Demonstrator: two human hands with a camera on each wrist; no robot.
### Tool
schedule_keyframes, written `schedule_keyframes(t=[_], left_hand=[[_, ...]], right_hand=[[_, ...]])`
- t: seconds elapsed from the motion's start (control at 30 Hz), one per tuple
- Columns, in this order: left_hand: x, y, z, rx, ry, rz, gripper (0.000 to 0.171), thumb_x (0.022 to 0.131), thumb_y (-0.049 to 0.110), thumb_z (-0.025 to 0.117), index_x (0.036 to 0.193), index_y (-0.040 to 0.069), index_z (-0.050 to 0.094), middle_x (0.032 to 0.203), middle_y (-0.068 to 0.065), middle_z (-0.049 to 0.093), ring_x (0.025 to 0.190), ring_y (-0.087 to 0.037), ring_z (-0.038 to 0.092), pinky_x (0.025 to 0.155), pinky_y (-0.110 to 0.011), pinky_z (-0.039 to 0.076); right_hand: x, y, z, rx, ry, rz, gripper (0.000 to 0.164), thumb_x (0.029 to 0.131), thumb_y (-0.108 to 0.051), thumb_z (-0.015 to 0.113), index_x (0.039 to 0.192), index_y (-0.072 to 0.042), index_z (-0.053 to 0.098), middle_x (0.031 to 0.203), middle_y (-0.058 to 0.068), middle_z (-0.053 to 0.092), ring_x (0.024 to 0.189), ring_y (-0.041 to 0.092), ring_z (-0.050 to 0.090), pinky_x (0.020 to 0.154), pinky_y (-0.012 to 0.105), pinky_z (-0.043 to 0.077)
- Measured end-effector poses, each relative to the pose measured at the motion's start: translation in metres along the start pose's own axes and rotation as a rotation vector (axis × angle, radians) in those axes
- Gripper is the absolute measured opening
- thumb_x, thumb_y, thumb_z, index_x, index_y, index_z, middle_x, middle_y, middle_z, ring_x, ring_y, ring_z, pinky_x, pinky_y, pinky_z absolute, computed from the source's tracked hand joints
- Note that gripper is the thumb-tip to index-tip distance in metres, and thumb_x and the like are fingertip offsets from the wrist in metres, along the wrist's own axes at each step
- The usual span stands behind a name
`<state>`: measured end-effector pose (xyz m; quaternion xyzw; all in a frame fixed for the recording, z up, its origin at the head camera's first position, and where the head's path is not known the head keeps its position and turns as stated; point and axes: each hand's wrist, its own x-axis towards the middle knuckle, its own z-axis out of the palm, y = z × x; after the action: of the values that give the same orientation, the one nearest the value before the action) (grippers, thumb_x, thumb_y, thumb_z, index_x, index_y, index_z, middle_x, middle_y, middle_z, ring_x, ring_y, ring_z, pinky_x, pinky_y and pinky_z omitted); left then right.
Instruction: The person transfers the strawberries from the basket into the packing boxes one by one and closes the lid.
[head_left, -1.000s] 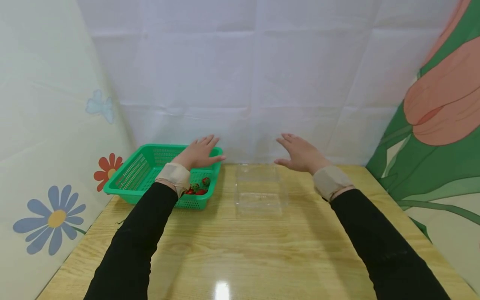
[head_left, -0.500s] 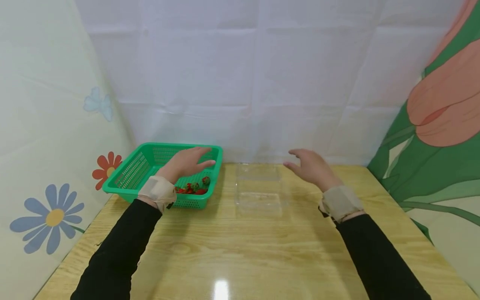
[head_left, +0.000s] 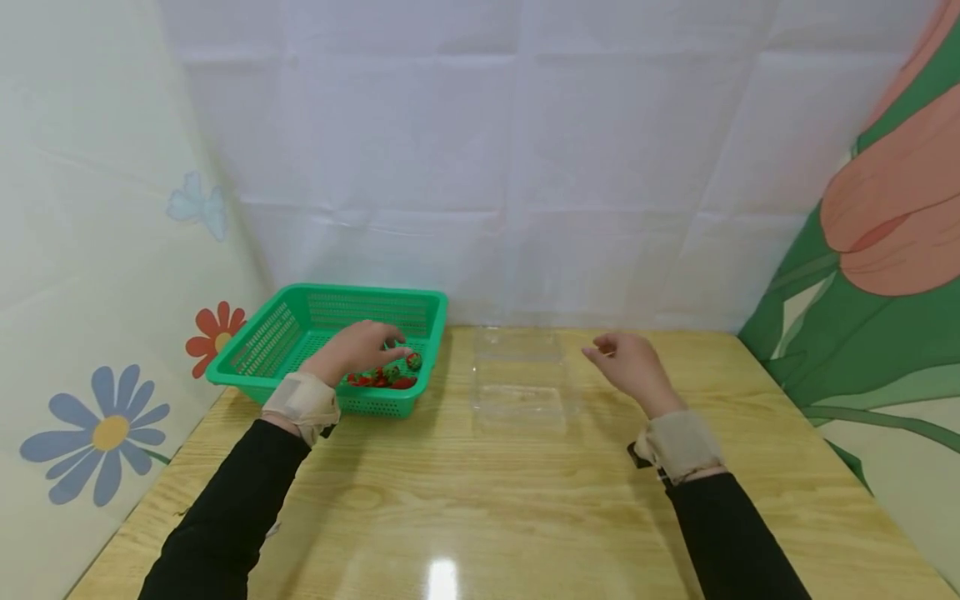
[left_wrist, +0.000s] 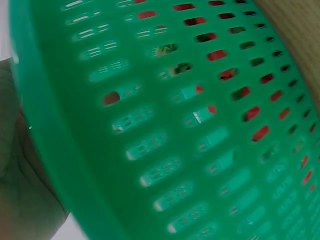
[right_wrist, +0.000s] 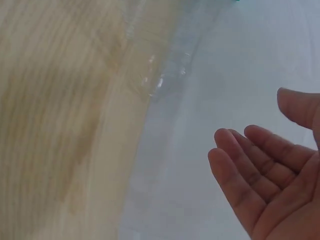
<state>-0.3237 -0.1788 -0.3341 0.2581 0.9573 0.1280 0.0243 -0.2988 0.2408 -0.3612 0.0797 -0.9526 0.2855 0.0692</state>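
Note:
My left hand (head_left: 356,348) hovers over the near right part of a green plastic basket (head_left: 262,337), its fingers bent loosely downward with nothing between them. Several red strawberries (head_left: 402,382) with green leaves lie below it in the basket's near right corner. In the left wrist view the slotted basket wall (left_wrist: 150,150) fills most of the picture, red and green showing through, and part of the hand (left_wrist: 25,180) shows at the left. Right of a clear plastic box (head_left: 519,400), my right hand (head_left: 630,367) is raised, fingers loosely curved and holding nothing; its palm (right_wrist: 285,200) shows in the right wrist view.
The wooden table (head_left: 465,492) carries the basket at back left and the box at back middle. A white sheet (head_left: 480,167) hangs right behind them. Printed flower cloths (head_left: 105,250) stand along both sides.
My left hand has drawn back and lowered over the strawberries, its fingers bending. My right hand has moved right and lower, away from the clear box, its fingers curving more. Basket and box stay put.

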Motion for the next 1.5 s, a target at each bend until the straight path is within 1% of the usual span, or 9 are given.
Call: schedule_keyframes(t=[0.13,0.37,0.5,0.6,0.8,1.0,1.23,1.33,1.5], left_hand=[[-0.001,-0.003,0.007,-0.001,-0.044,-0.001,0.034,0.094,0.032,0.055,0.117,0.008,0.064,0.11,-0.008,0.065,0.095,-0.022,0.062,0.082,-0.042,0.049],[0.001,-0.005,0.02,-0.04,-0.118,0.005,0.031,0.094,0.026,0.056,0.117,0.007,0.064,0.111,-0.008,0.065,0.097,-0.022,0.061,0.084,-0.042,0.048],[0.003,-0.007,0.027,-0.076,-0.154,0.03,0.037,0.094,0.03,0.056,0.12,0.005,0.062,0.117,-0.012,0.063,0.102,-0.026,0.06,0.086,-0.042,0.048],[0.004,-0.008,0.03,-0.119,-0.174,0.026,0.041,0.093,0.035,0.057,0.121,0.006,0.061,0.119,-0.013,0.061,0.105,-0.027,0.06,0.087,-0.042,0.048],[0.006,-0.009,0.034,-0.135,-0.18,0.036,0.038,0.093,0.03,0.058,0.119,0.003,0.062,0.117,-0.015,0.062,0.105,-0.03,0.059,0.086,-0.044,0.048],[0.008,-0.007,0.037,-0.143,-0.182,0.022,0.035,0.092,0.027,0.059,0.118,0.004,0.063,0.114,-0.014,0.063,0.103,-0.028,0.06,0.086,-0.042,0.049],[0.012,-0.009,0.041,-0.136,-0.177,0.071,0.023,0.089,0.021,0.063,0.106,0.006,0.068,0.101,-0.008,0.068,0.092,-0.02,0.064,0.078,-0.034,0.051],[0.013,-0.01,0.043,-0.125,-0.177,0.071,0.017,0.088,0.017,0.064,0.101,0.007,0.07,0.097,-0.005,0.069,0.088,-0.017,0.064,0.076,-0.031,0.052],[0.015,-0.012,0.044,-0.131,-0.185,0.064,0.018,0.088,0.013,0.064,0.103,0.005,0.07,0.098,-0.007,0.068,0.089,-0.018,0.064,0.076,-0.032,0.051]], right_hand=[[-0.004,0.003,0.005,0.075,-0.053,0.089,0.062,0.093,-0.052,0.046,0.123,0.001,0.055,0.115,0.021,0.06,0.101,0.034,0.058,0.08,0.044,0.049],[-0.004,0.01,0.019,0.268,-0.123,0.17,0.05,0.095,-0.039,0.051,0.122,0.004,0.054,0.114,0.023,0.059,0.097,0.03,0.061,0.076,0.039,0.053],[-0.003,0.012,0.029,0.321,-0.134,0.194,0.047,0.094,-0.034,0.054,0.118,0.006,0.057,0.108,0.024,0.062,0.089,0.027,0.063,0.072,0.035,0.054],[-0.002,0.013,0.035,0.363,-0.133,0.225,0.046,0.093,-0.032,0.056,0.114,0.008,0.059,0.102,0.023,0.064,0.082,0.021,0.064,0.069,0.032,0.055],[-0.004,0.013,0.044,0.439,-0.135,0.276,0.043,0.092,-0.029,0.059,0.11,0.01,0.06,0.086,0.016,0.066,0.071,0.012,0.062,0.065,0.03,0.055],[-0.008,0.013,0.049,0.485,-0.144,0.28,0.041,0.092,-0.026,0.059,0.108,0.012,0.06,0.08,0.009,0.064,0.07,0.011,0.06,0.064,0.029,0.054],[-0.01,0.014,0.055,0.489,-0.14,0.293,0.037,0.092,-0.023,0.058,0.105,0.011,0.06,0.074,0.006,0.062,0.065,0.012,0.06,0.062,0.031,0.054],[-0.008,0.014,0.057,0.496,-0.136,0.296,0.036,0.092,-0.023,0.059,0.102,0.011,0.061,0.071,0.006,0.061,0.059,0.012,0.059,0.058,0.031,0.054],[-0.006,0.014,0.059,0.504,-0.132,0.308,0.034,0.092,-0.022,0.059,0.1,0.011,0.06,0.065,0.004,0.058,0.054,0.011,0.057,0.055,0.029,0.053]])
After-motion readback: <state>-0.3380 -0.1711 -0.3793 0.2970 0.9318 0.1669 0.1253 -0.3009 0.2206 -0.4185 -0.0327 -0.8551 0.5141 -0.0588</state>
